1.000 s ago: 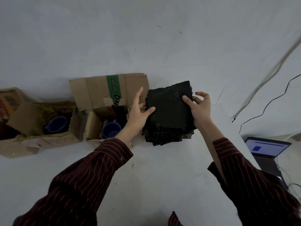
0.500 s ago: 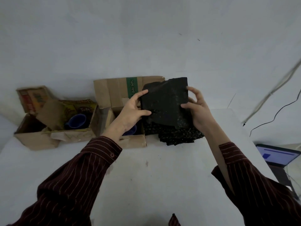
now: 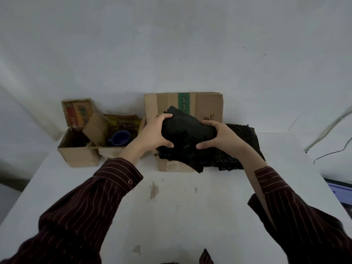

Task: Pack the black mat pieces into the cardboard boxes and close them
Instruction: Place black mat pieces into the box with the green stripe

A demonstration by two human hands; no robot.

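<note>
A black mat piece (image 3: 187,131) is bent between both my hands over the open cardboard box with a green stripe (image 3: 207,107). My left hand (image 3: 156,133) grips its left edge and my right hand (image 3: 217,137) grips its right edge. More black mat pieces (image 3: 242,147) lie stacked on the table just right of that box, partly under my right wrist. The box's inside is hidden by the mat and my hands.
Two more open cardboard boxes stand at the back left: one (image 3: 78,151) at the table corner, one (image 3: 112,130) holding a blue cup (image 3: 120,138). The white table (image 3: 171,206) ends at a wall behind. A laptop screen (image 3: 341,191) and cables (image 3: 331,153) sit off the right edge.
Both hands lifted one mat piece off the stack, carried it left over the green-striped box and bent it. The camera view shifted, showing more of the left boxes.
</note>
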